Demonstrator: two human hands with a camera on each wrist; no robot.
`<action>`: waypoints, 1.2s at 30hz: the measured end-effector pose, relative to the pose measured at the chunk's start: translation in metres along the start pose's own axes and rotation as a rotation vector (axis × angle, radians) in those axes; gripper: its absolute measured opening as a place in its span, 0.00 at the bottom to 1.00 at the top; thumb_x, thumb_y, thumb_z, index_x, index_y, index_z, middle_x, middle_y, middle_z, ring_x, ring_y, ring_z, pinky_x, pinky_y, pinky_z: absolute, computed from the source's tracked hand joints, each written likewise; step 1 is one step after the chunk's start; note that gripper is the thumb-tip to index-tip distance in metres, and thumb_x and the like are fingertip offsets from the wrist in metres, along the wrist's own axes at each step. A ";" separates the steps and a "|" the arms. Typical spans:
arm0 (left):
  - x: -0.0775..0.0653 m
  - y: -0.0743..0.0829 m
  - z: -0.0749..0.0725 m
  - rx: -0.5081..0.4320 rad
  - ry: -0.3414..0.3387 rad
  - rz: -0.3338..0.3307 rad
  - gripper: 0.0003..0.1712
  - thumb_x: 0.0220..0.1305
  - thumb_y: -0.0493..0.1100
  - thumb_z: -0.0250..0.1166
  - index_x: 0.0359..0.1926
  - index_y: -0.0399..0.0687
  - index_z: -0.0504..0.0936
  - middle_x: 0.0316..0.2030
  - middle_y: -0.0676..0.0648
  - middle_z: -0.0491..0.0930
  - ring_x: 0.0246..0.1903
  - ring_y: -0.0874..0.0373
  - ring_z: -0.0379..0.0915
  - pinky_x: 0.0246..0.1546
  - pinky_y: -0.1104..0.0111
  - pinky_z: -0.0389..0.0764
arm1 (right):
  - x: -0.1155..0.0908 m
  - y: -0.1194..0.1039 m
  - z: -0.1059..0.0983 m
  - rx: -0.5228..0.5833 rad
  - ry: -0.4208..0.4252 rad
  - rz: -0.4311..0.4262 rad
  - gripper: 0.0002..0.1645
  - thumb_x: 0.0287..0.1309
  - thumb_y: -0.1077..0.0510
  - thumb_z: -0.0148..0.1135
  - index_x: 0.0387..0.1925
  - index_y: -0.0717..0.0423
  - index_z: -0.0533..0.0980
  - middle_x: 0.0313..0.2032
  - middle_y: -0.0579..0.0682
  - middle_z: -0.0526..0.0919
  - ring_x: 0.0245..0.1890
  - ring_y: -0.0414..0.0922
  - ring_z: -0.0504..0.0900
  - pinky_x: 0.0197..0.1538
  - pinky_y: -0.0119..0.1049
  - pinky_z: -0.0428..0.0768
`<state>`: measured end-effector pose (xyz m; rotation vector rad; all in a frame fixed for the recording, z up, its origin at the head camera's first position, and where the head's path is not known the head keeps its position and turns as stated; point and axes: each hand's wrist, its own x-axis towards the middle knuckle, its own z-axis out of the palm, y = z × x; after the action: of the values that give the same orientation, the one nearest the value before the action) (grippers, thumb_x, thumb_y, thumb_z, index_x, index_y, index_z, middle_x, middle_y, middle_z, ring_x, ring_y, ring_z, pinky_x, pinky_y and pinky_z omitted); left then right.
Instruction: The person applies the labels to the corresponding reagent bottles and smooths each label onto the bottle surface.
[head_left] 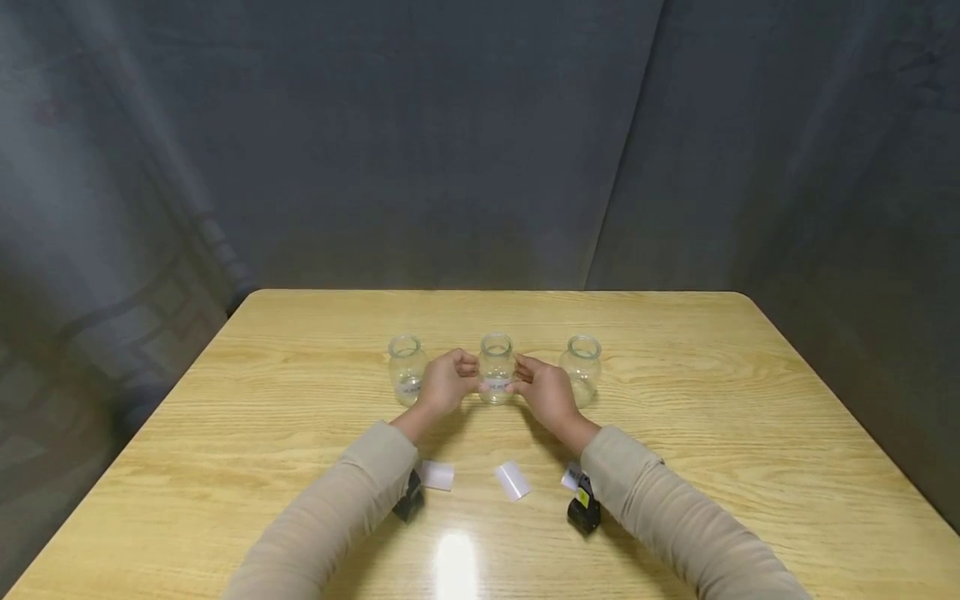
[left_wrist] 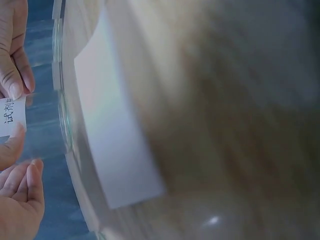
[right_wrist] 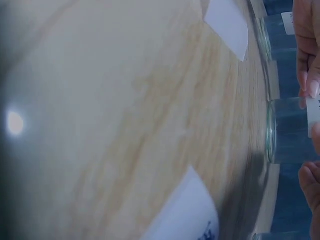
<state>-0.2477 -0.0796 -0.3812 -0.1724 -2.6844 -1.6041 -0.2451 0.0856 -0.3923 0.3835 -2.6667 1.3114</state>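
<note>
A clear round glass jar [head_left: 496, 350] stands upright in the middle of a row of three. A white label [head_left: 497, 385] with dark printed characters lies across its front. My left hand [head_left: 447, 383] is at the jar's left side, its thumb holding the label's left end. From the right, my right hand [head_left: 547, 390] holds the other end with its thumb. The remaining fingers curve beside the jar; whether they touch the glass I cannot tell. Both thumbs also show on the label [left_wrist: 14, 117] in the left wrist view.
A labelled glass jar [head_left: 406, 367] stands left, and another jar [head_left: 583, 358] stands right, partly behind my hand. Nearer me lie a white paper piece [head_left: 437, 475], a second piece [head_left: 513, 481] and a printed piece [head_left: 572, 475]. Black wrist cameras [head_left: 584, 508] hang under the sleeves.
</note>
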 end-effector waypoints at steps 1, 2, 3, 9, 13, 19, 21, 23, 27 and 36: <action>0.000 0.000 0.000 0.007 0.000 0.000 0.20 0.41 0.34 0.67 0.40 0.36 0.74 0.41 0.41 0.76 0.41 0.51 0.73 0.38 0.71 0.75 | 0.000 0.000 0.000 0.002 -0.001 -0.001 0.31 0.40 0.62 0.65 0.50 0.68 0.67 0.42 0.60 0.76 0.41 0.49 0.77 0.41 0.34 0.75; 0.000 -0.001 0.000 0.010 -0.001 0.002 0.20 0.42 0.33 0.67 0.40 0.36 0.74 0.40 0.41 0.76 0.41 0.51 0.73 0.38 0.71 0.75 | 0.000 -0.001 0.000 0.004 -0.001 -0.002 0.31 0.40 0.62 0.65 0.49 0.69 0.68 0.41 0.60 0.76 0.40 0.49 0.77 0.41 0.34 0.75; 0.000 -0.001 -0.001 0.013 -0.002 0.002 0.20 0.42 0.33 0.67 0.40 0.36 0.74 0.40 0.41 0.76 0.41 0.52 0.73 0.38 0.71 0.75 | 0.001 -0.001 0.000 0.008 -0.001 0.000 0.31 0.40 0.63 0.65 0.49 0.69 0.68 0.41 0.60 0.76 0.40 0.49 0.77 0.41 0.34 0.75; 0.003 -0.001 0.001 -0.003 -0.012 0.030 0.23 0.43 0.33 0.66 0.43 0.34 0.71 0.41 0.40 0.75 0.41 0.51 0.72 0.40 0.69 0.74 | 0.003 0.000 -0.001 0.037 -0.005 0.024 0.31 0.41 0.64 0.65 0.50 0.68 0.67 0.42 0.61 0.76 0.43 0.51 0.76 0.44 0.36 0.74; 0.005 -0.001 0.001 -0.020 -0.018 0.012 0.25 0.44 0.32 0.66 0.46 0.34 0.70 0.43 0.39 0.74 0.42 0.50 0.71 0.41 0.68 0.74 | 0.003 -0.001 -0.002 0.073 -0.028 0.058 0.31 0.41 0.65 0.64 0.51 0.68 0.65 0.46 0.62 0.73 0.46 0.54 0.73 0.46 0.39 0.72; -0.002 -0.001 -0.003 -0.003 -0.014 -0.062 0.23 0.46 0.32 0.64 0.46 0.34 0.70 0.44 0.39 0.72 0.44 0.49 0.68 0.44 0.64 0.72 | -0.005 -0.001 -0.012 0.061 -0.052 0.062 0.30 0.45 0.66 0.62 0.51 0.68 0.64 0.48 0.64 0.72 0.47 0.55 0.71 0.49 0.41 0.71; -0.005 -0.002 -0.005 0.001 -0.018 -0.082 0.21 0.46 0.32 0.63 0.45 0.34 0.71 0.42 0.39 0.72 0.43 0.49 0.68 0.44 0.63 0.71 | -0.010 0.000 -0.015 0.045 -0.056 0.051 0.28 0.46 0.66 0.61 0.51 0.69 0.65 0.46 0.64 0.73 0.46 0.55 0.72 0.48 0.42 0.71; -0.009 -0.002 -0.006 -0.004 -0.027 -0.097 0.20 0.47 0.32 0.62 0.44 0.33 0.71 0.41 0.40 0.72 0.42 0.49 0.68 0.43 0.63 0.72 | -0.015 0.002 -0.019 0.034 -0.063 0.041 0.26 0.47 0.65 0.61 0.50 0.68 0.66 0.44 0.63 0.75 0.44 0.55 0.74 0.46 0.42 0.72; -0.015 0.000 -0.005 -0.035 -0.053 -0.133 0.17 0.48 0.33 0.62 0.42 0.35 0.72 0.37 0.43 0.73 0.39 0.51 0.68 0.39 0.66 0.73 | -0.023 0.007 -0.026 0.038 -0.083 0.043 0.24 0.47 0.64 0.61 0.48 0.67 0.68 0.40 0.61 0.76 0.40 0.53 0.76 0.43 0.41 0.74; -0.025 0.004 0.007 -0.104 -0.177 -0.097 0.15 0.51 0.35 0.59 0.42 0.36 0.72 0.35 0.46 0.73 0.36 0.55 0.69 0.36 0.68 0.73 | -0.040 0.016 -0.040 0.057 -0.137 0.076 0.20 0.47 0.62 0.61 0.44 0.68 0.70 0.34 0.54 0.78 0.36 0.49 0.76 0.40 0.39 0.75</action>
<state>-0.2217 -0.0737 -0.3831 -0.1979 -2.7791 -1.8405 -0.2112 0.1336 -0.3896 0.3964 -2.7858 1.4351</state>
